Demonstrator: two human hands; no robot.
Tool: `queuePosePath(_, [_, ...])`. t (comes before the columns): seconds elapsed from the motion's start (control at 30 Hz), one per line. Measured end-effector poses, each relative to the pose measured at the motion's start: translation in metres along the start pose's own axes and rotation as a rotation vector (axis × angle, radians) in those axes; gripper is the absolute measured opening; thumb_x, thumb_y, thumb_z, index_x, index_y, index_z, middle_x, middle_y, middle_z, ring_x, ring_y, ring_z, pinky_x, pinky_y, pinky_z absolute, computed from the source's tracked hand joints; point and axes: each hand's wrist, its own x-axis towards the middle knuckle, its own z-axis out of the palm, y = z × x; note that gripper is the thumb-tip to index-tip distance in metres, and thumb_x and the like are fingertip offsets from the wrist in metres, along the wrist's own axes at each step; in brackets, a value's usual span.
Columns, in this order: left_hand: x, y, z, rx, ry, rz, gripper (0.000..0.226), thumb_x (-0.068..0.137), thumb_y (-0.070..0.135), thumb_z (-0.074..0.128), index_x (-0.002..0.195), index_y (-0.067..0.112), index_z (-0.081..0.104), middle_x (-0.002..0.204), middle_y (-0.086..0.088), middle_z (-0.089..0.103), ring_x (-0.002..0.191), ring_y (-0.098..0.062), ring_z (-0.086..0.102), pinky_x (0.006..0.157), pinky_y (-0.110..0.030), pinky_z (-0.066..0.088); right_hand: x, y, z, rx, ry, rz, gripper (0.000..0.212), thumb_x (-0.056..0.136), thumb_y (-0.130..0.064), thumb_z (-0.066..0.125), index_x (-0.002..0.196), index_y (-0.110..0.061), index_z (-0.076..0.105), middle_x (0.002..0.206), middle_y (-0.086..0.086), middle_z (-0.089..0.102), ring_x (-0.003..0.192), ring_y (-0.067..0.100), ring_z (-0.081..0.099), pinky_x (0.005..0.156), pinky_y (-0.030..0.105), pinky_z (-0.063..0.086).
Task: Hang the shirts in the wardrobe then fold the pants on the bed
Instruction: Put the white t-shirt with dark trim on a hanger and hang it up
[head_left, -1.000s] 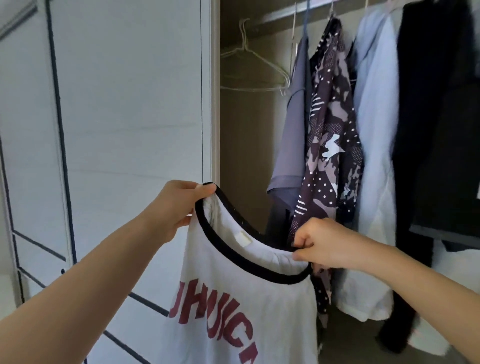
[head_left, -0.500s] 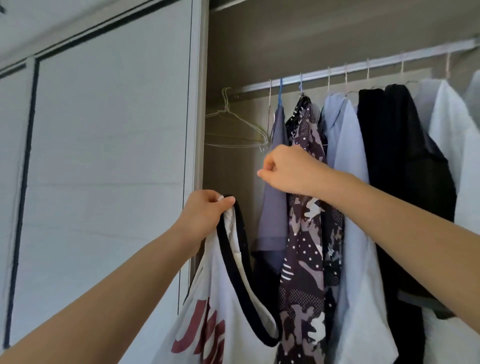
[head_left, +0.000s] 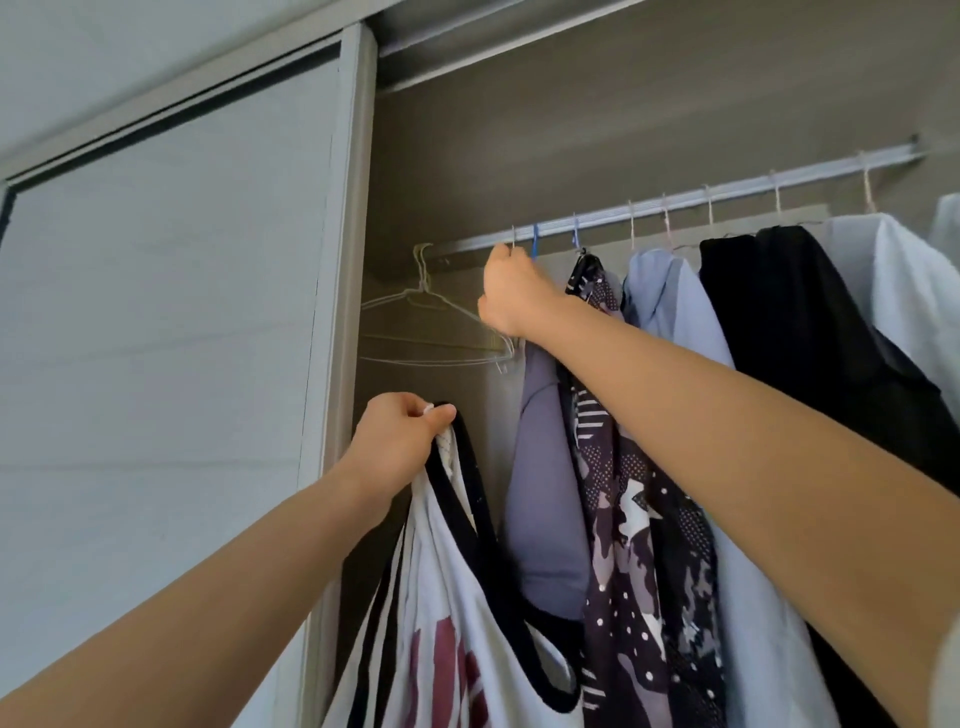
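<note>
**Change.** Half a second ago your right hand (head_left: 511, 293) was level with the upper part of the hanging shirts, below the rail (head_left: 727, 195). Now it is up at the rail's left end. A second ago both hands held the neckline; now only your left hand (head_left: 397, 449) does.

**Right hand.** The fingers are curled about the hook of a wire hanger (head_left: 513, 236), just left of a blue hook.

**Left hand.** It pinches the white shirt (head_left: 452, 597) at its black-trimmed neckline, with the thumb on top.

**White shirt.** It hangs from your left hand at the left edge of the wardrobe opening, beside the door frame and below the empty wire hangers (head_left: 423, 270). It is not on the rail.

**Writing.** Dark red letters show on the shirt front, low in the view. They are folded and cannot be read.

**Rail, left to right.**
- empty wire hangers
- your right hand
- grey-purple shirt (head_left: 540, 467)
- patterned shirt (head_left: 623, 519)
- pale blue shirt (head_left: 670, 312)
- black garment (head_left: 789, 322)
- white garment (head_left: 893, 270) at the right edge

**Room.** The left end of the rail, between the door frame and the grey-purple shirt, carries only bare hangers. From there rightward the clothes hang close, touching one another. The sliding door (head_left: 156, 338) covers the wardrobe's left side.
</note>
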Motion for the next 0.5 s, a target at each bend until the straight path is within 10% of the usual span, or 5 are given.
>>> queuePosePath(0.5, [0.034,-0.016,0.001,0.11,-0.036,0.174,0.033,0.096,0.032,0.059,0.085,0.001,0.063,0.076,-0.013,0.059,0.072,-0.021,0.058,0.068,-0.029,0.043,0.051,0.027,0.046,-0.263,-0.012,0.153,0.033,0.09,0.001,0.048,0.121,-0.004,0.059,0.126,0.016,0.058,0.113,0.036,0.056,0.077,0.037,0.04])
